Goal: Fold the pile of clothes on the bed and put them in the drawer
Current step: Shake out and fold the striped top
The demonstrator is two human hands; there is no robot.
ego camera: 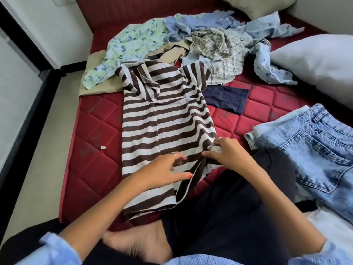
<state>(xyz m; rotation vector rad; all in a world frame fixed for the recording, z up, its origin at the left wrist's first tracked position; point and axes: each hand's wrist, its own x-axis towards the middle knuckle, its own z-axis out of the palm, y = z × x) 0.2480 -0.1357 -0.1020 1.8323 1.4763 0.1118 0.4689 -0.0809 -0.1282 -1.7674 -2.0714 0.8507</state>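
On the red mattress lies the striped shirt, left hand flat on it, fingers spread, right hand pinching its hem. Beyond the shirt sits the clothes pile; right of it, folded jeans and a navy garment.

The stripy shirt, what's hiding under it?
Mostly the red mattress. The striped shirt's collar end lies over the beige garment and the floral shirt's edge. Its sleeve overlaps the navy cloth. Anything beneath its middle is covered.

Head view, downward over bed
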